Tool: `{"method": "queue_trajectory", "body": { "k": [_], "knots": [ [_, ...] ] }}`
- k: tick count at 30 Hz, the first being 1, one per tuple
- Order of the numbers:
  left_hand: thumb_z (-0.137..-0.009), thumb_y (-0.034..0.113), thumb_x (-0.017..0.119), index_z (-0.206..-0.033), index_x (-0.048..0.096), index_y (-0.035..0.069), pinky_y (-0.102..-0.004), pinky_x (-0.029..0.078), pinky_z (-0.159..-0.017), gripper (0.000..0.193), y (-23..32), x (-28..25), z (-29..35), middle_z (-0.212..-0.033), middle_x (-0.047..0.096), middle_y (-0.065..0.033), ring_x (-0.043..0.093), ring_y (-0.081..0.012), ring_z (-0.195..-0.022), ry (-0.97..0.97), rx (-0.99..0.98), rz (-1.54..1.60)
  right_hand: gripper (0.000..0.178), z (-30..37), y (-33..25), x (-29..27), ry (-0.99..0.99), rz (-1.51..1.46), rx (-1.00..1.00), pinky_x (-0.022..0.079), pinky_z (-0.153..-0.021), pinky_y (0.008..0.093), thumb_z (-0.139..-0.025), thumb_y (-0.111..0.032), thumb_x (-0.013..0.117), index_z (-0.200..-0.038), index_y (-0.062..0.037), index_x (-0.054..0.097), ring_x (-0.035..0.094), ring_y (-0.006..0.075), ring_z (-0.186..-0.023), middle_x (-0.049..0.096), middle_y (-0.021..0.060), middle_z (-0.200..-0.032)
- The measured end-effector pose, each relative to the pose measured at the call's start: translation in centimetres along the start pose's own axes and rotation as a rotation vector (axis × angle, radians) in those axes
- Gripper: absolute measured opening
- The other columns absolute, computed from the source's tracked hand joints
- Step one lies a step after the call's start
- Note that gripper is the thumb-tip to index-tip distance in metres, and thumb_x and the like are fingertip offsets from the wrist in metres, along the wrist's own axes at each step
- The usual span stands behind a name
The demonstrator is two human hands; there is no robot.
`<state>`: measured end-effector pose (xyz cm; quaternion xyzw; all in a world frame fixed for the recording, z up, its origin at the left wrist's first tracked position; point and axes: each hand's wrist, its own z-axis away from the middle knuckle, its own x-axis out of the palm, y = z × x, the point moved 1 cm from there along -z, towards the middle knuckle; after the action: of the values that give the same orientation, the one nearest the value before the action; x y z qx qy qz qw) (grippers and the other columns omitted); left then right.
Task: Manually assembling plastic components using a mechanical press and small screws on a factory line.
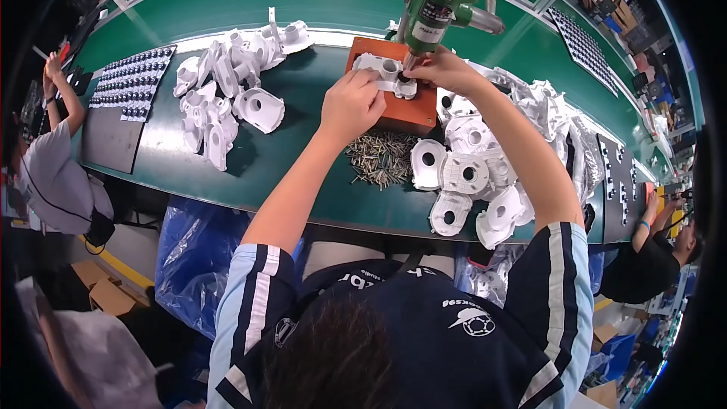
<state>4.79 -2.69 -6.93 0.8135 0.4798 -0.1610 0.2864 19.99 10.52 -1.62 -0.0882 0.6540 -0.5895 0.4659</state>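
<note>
A white plastic housing (389,70) with a raised round collar lies on an orange block (409,115). My left hand (353,104) is closed on the housing's left edge, fingers curled over it. On the other side my right hand (445,73) has its fingertips pinched at the housing's right part, beside a small dark round spot. What those fingertips hold is too small to make out. Directly above stands a green press or driver head (429,19), its narrow tip coming down close to the right fingertips.
Loose screws (380,159) are heaped in front of the block. White plastic parts are piled at left (227,79) and right (473,170). Sheets of dark round parts (136,76) lie farther left. Other people work at both sides. A blue plastic bag (193,265) hangs below the table edge.
</note>
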Motion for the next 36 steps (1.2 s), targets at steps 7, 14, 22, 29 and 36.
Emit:
{"method": "queue_trajectory", "body": {
  "k": [7,14,22,29,36],
  "knots": [
    [-0.068,0.009,0.062,-0.066,0.057,0.002,-0.0357,0.051,-0.067,0.008,0.2,0.1,-0.2,-0.09,0.062,-0.0067,0.06,-0.0257,-0.08,-0.008,0.003,-0.005,0.025,-0.7,1.2,-0.6,-0.021,0.167,-0.037,0.043,-0.058,0.0259,-0.07,-0.023,0.074,-0.074,-0.0043,0.058,0.053,0.0124,-0.067,0.058,0.0032,-0.071],
    [-0.069,0.008,0.061,-0.065,0.055,0.002,-0.0359,0.051,-0.067,0.01,0.1,0.1,-0.2,-0.092,0.063,-0.0074,0.061,-0.026,-0.082,-0.005,-0.012,0.016,0.023,0.0,0.5,-2.3,-0.08,0.158,-0.005,0.042,-0.055,0.0252,-0.071,-0.023,0.074,-0.076,-0.0046,0.059,0.051,0.0108,-0.06,0.058,0.0029,-0.07],
    [-0.07,0.007,0.061,-0.064,0.054,0.001,-0.0359,0.051,-0.069,0.011,-0.3,-0.6,0.1,-0.093,0.064,-0.0081,0.062,-0.0265,-0.087,0.019,-0.023,0.004,0.025,-6.0,0.3,-15.6,0.516,-0.351,-0.128,0.046,-0.065,0.0283,-0.087,-0.024,0.053,-0.097,-0.0022,0.06,0.056,0.0147,-0.075,0.061,0.0061,-0.086],
    [-0.07,0.005,0.061,-0.065,0.054,0.0,-0.0365,0.051,-0.071,0.009,1.2,1.8,-1.3,-0.094,0.064,-0.009,0.062,-0.0275,-0.088,0.043,0.051,0.098,0.041,-13.4,0.1,-30.6,0.555,-1.27,-0.378,0.037,-0.046,0.0267,-0.086,-0.053,0.045,-0.072,-0.0154,0.055,0.041,0.014,-0.042,0.05,0.0018,-0.058],
    [-0.07,0.005,0.06,-0.068,0.056,-0.001,-0.0378,0.051,-0.072,0.007,0.6,0.3,-0.6,-0.095,0.063,-0.0107,0.061,-0.0289,-0.087,0.007,0.026,0.0,0.04,-0.9,-20.6,-17.0,0.526,-0.884,-0.321,0.035,-0.04,0.0263,-0.084,-0.047,0.049,-0.06,-0.0154,0.044,0.042,0.0132,-0.039,0.044,-0.0017,-0.049]
  ]
}}
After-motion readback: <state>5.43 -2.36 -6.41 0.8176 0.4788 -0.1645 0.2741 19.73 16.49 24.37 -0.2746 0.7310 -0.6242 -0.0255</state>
